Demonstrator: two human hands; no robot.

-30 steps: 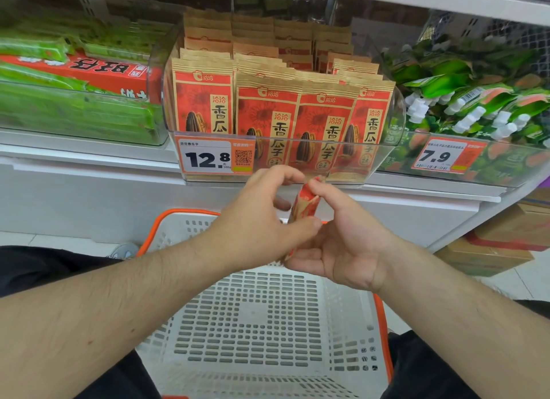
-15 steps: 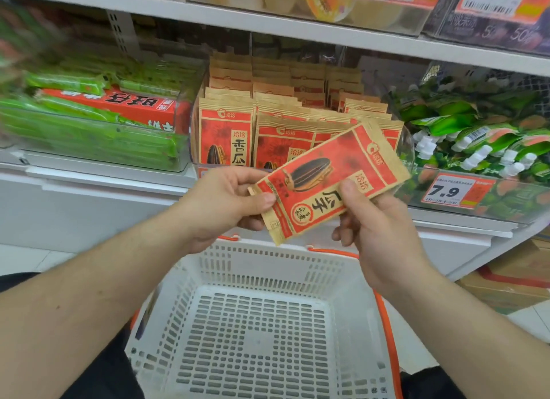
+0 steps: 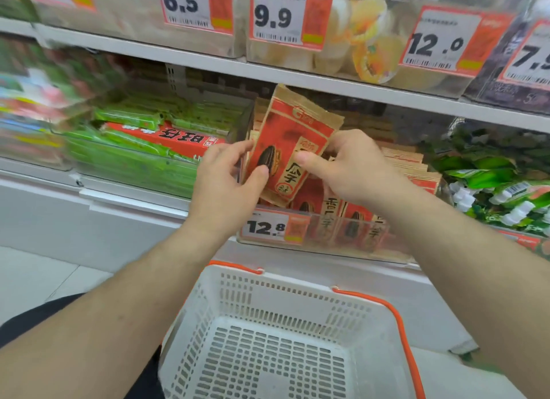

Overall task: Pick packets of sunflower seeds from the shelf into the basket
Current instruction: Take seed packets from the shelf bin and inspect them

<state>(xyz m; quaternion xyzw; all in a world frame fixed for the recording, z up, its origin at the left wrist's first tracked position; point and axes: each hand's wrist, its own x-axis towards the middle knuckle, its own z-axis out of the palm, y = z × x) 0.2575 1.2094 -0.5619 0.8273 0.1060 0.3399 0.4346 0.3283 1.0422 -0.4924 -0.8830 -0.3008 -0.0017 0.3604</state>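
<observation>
Head: basket [image 3: 297,291] holds nothing; both hands grip packet [image 3: 293,143] above shelf bin [image 3: 327,244].

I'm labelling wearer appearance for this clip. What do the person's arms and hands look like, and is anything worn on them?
Both forearms are bare up to the frame's edge; no sleeve shows. The left hand and right hand wear no gloves, and no ring, watch or wristband shows on the visible sides. The left forearm has fine hair. The nails look short and unpainted.

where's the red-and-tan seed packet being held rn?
Head view, centre: the red-and-tan paper seed packet is pinched between the left hand and right hand, in front of the clear shelf bin of matching packets, above the white plastic basket.
</observation>
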